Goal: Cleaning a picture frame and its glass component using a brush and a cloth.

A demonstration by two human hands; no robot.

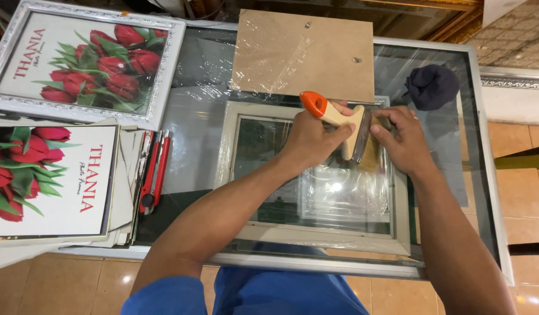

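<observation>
A brush (345,125) is held over a pale picture frame (316,175) on a glass table (485,175), seen from above.

The brush's wooden handle, tipped orange, is gripped in the left hand (313,137), whose fingers are wrapped shut around it. The bristles are pinched by the right hand (400,140), thumb and fingers closed on them, above the frame's upper right part. Clear wrap (339,192) is seen lying crumpled inside the frame. A brown backing board (298,52) is laid just beyond the frame, and a dark cloth (431,86) lies to its right. At the left, red cutters (154,172) and framed tulip prints (85,61) are placed.
</observation>
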